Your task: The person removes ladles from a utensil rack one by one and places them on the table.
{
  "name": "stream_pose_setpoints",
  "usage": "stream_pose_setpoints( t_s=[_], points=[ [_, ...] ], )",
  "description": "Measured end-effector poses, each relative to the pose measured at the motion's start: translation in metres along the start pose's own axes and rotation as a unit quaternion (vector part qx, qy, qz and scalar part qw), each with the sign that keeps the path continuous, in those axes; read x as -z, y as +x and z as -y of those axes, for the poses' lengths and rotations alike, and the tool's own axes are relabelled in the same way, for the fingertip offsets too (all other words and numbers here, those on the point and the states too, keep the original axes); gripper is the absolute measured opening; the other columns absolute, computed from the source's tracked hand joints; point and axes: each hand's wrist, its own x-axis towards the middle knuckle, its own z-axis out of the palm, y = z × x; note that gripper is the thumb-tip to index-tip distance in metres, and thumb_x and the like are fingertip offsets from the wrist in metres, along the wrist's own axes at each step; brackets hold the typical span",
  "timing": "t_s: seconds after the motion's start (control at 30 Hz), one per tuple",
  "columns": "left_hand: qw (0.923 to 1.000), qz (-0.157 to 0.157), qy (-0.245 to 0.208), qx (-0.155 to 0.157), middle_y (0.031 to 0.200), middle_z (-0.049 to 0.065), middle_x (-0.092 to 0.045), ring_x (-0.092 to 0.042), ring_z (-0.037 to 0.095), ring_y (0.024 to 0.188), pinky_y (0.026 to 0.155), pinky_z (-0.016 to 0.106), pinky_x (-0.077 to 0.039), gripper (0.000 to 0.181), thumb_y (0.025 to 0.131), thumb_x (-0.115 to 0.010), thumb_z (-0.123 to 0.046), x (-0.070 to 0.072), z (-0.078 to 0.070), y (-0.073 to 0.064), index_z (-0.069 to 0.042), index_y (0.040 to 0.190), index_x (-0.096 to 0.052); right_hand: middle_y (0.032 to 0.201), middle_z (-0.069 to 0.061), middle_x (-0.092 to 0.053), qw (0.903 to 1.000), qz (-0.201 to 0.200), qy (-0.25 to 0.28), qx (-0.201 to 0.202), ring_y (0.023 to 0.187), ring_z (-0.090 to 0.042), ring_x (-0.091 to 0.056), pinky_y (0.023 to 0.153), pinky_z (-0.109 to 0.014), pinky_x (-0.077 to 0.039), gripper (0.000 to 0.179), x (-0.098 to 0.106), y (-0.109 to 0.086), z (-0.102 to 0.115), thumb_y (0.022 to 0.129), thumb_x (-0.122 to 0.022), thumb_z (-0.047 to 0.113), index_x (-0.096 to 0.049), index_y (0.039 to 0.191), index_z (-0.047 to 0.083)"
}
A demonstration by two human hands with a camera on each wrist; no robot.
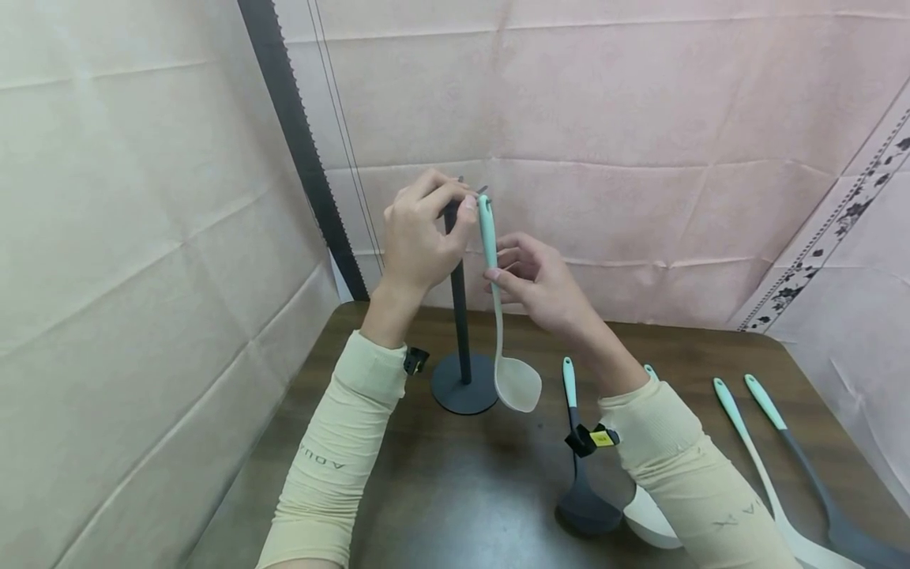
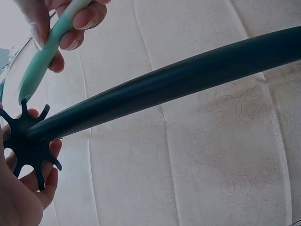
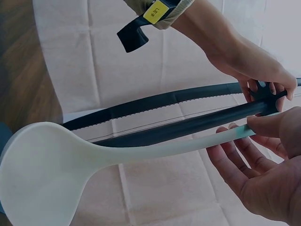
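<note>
A black utensil stand (image 1: 460,316) with a round base and a ring of hooks on top stands on the table. My left hand (image 1: 426,229) grips the hook ring (image 2: 29,136), its fingers curled behind it in the left wrist view. Between thumb and fingers, my right hand (image 1: 533,276) pinches a white ladle (image 1: 517,385) by its mint-green handle (image 2: 45,59). The ladle hangs upright, bowl down, beside the pole and above the tabletop. Its handle's end, which has a hole, meets one hook tip in the left wrist view.
On the wooden table (image 1: 426,490), a dark ladle (image 1: 588,507) and another white ladle (image 1: 650,518) lie near my right forearm, which partly covers the latter. Farther right lie a white utensil (image 1: 759,466) and a dark one (image 1: 810,466). Pale cloth (image 1: 604,103) hangs behind.
</note>
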Motion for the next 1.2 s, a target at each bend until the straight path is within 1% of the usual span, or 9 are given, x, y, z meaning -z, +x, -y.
stream_pose_setpoints(
  t_s=[0.23, 0.43, 0.6, 0.77, 0.87, 1.1, 1.2],
  points=[
    [1.0000, -0.005, 0.000, -0.003, 0.103, 0.003, -0.075, -0.068, 0.023, 0.086, 0.077, 0.046, -0.052, 0.044, 0.099, -0.050, -0.040, 0.0002, -0.0001, -0.0001, -0.010, 0.096, -0.082, 0.111, -0.018, -0.071, 0.9999, -0.006, -0.009, 0.011, 0.095, -0.032, -0.075, 0.085, -0.048, -0.063, 0.030, 0.0051, -0.0023, 0.0030, 0.103, -0.067, 0.009, -0.060, 0.132, 0.009],
    [1.0000, -0.006, 0.000, -0.004, 0.103, 0.003, -0.075, -0.068, 0.024, 0.086, 0.077, 0.046, -0.052, 0.044, 0.099, -0.051, -0.040, 0.0003, -0.0003, 0.0006, -0.010, 0.095, -0.082, 0.112, -0.016, -0.072, 0.9998, -0.009, -0.016, 0.005, 0.098, -0.031, -0.075, 0.086, -0.051, -0.062, 0.030, 0.0073, -0.0038, 0.0040, 0.103, -0.068, 0.009, -0.061, 0.132, 0.010],
    [1.0000, -0.007, -0.001, -0.005, 0.103, 0.004, -0.075, -0.069, 0.025, 0.087, 0.077, 0.046, -0.053, 0.044, 0.099, -0.050, -0.040, 0.0005, -0.0006, 0.0000, -0.009, 0.095, -0.082, 0.112, -0.016, -0.072, 0.9998, -0.010, -0.015, 0.005, 0.098, -0.031, -0.075, 0.086, -0.052, -0.062, 0.029, 0.0067, -0.0055, 0.0046, 0.102, -0.068, 0.009, -0.061, 0.131, 0.010],
    [1.0000, -0.005, -0.001, -0.005, 0.104, 0.004, -0.075, -0.068, 0.025, 0.087, 0.077, 0.046, -0.053, 0.044, 0.099, -0.050, -0.040, 0.0003, -0.0008, -0.0010, -0.009, 0.095, -0.082, 0.111, -0.017, -0.072, 0.9997, -0.010, -0.020, 0.008, 0.097, -0.031, -0.075, 0.083, -0.048, -0.064, 0.030, 0.0065, -0.0070, 0.0045, 0.102, -0.068, 0.009, -0.060, 0.132, 0.007],
    [1.0000, -0.005, 0.000, -0.004, 0.104, 0.004, -0.075, -0.068, 0.024, 0.088, 0.078, 0.046, -0.053, 0.044, 0.099, -0.050, -0.040, 0.0005, -0.0008, -0.0016, -0.009, 0.095, -0.082, 0.110, -0.017, -0.072, 0.9997, -0.011, -0.021, 0.010, 0.096, -0.031, -0.075, 0.083, -0.052, -0.063, 0.031, 0.0066, -0.0076, 0.0044, 0.102, -0.068, 0.009, -0.060, 0.132, 0.006],
    [0.9999, -0.008, -0.001, -0.010, 0.104, 0.004, -0.075, -0.069, 0.022, 0.090, 0.079, 0.046, -0.053, 0.043, 0.100, -0.051, -0.040, 0.0005, -0.0007, -0.0014, -0.010, 0.095, -0.082, 0.110, -0.018, -0.072, 0.9995, -0.016, -0.025, 0.011, 0.095, -0.030, -0.076, 0.082, -0.051, -0.063, 0.032, 0.0082, -0.0069, 0.0045, 0.101, -0.070, 0.009, -0.061, 0.132, 0.005],
    [0.9999, -0.010, 0.000, -0.012, 0.104, 0.003, -0.075, -0.069, 0.022, 0.090, 0.078, 0.045, -0.053, 0.043, 0.100, -0.050, -0.039, 0.0008, -0.0007, -0.0011, -0.010, 0.095, -0.082, 0.110, -0.017, -0.072, 0.9995, -0.017, -0.024, 0.015, 0.095, -0.030, -0.076, 0.083, -0.055, -0.063, 0.033, 0.0088, -0.0076, 0.0037, 0.101, -0.070, 0.010, -0.060, 0.133, 0.003]
  ],
)
